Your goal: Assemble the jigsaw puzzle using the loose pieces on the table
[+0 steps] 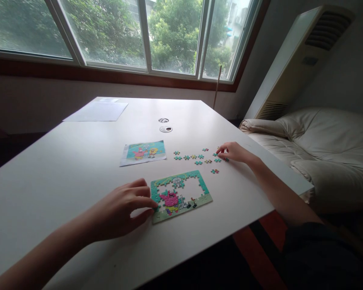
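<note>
White counter (78, 169) stood below window (175, 36). Partly assembled cartoon puzzle (172, 200) lay near front edge, pink figure at left, large gap at right. Person's left grip (121, 209) touched puzzle's left edge. Printed picture (145, 151) lay behind puzzle. Loose pieces (199, 162) lay scattered to its right; right grip (234, 152) had fingertips at one, pinch unclear. White paper (97, 112) lay far left; cream sofa (335, 141) stood at right.

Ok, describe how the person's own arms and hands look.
The left hand and right hand are ungloved, with no jewellery visible. A loose dark sleeve covers part of the right arm; the left arm is bare as far as it shows.
</note>
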A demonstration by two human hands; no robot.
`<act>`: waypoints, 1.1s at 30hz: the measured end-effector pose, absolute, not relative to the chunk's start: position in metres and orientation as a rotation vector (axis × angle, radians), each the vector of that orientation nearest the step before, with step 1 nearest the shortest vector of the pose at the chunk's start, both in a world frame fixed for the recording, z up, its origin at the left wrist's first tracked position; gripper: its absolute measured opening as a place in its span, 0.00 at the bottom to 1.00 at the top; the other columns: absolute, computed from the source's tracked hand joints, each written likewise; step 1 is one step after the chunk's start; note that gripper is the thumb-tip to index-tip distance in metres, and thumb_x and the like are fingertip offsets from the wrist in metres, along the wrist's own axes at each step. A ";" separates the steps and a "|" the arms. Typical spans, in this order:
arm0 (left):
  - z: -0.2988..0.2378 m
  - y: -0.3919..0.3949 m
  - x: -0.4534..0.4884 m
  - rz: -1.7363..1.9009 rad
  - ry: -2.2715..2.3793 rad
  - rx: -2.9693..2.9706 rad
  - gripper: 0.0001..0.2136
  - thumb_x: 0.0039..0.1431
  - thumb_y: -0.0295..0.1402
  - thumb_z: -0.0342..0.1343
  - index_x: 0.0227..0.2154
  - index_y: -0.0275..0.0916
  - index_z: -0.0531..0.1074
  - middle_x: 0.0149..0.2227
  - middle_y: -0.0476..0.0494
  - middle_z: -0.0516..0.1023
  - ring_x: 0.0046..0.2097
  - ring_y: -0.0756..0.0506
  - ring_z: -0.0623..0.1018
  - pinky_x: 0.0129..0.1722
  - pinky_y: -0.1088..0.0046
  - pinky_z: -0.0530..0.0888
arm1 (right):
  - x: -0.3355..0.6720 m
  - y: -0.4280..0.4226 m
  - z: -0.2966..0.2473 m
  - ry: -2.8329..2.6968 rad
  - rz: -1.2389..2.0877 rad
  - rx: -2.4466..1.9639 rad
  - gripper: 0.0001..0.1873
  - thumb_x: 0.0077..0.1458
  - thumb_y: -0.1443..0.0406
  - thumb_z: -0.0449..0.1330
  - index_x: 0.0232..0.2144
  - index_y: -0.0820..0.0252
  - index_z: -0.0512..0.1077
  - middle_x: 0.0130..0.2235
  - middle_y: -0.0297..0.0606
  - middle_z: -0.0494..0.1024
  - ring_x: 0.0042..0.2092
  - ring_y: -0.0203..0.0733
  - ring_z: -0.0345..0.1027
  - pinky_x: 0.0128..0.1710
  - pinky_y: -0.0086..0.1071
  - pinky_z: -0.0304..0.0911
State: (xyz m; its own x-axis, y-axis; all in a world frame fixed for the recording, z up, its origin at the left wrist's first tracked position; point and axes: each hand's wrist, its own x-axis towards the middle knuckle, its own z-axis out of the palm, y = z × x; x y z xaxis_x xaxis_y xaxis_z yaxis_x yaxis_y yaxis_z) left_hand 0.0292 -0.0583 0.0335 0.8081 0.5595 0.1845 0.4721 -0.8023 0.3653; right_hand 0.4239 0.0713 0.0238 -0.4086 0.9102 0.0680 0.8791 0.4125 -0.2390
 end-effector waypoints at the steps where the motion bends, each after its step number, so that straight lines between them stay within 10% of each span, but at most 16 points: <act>1: 0.033 -0.058 0.029 0.411 0.790 2.693 0.10 0.58 0.27 0.51 0.37 0.45 0.76 0.31 0.44 0.75 0.37 0.45 0.71 0.33 0.70 0.70 | 0.424 0.072 0.023 -2.474 0.249 -1.584 0.11 0.50 0.61 0.59 0.34 0.56 0.78 0.31 0.34 0.78 0.32 0.37 0.67 0.33 0.28 0.57; 33: 0.033 -0.059 0.029 0.347 0.810 2.702 0.09 0.57 0.27 0.51 0.37 0.44 0.74 0.32 0.44 0.75 0.38 0.44 0.71 0.33 0.71 0.70 | 0.487 0.085 0.030 -2.230 0.174 -1.946 0.12 0.50 0.63 0.58 0.35 0.60 0.78 0.34 0.39 0.79 0.34 0.40 0.69 0.35 0.30 0.59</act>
State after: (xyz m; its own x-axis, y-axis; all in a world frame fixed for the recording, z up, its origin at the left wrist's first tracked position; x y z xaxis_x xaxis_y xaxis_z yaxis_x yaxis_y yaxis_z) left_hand 0.0290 -0.0589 0.0331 0.8119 0.5661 0.1426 0.4941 -0.7964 0.3486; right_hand 0.4867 0.0853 0.0305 -0.1295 0.9900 0.0561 0.9694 0.1383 -0.2029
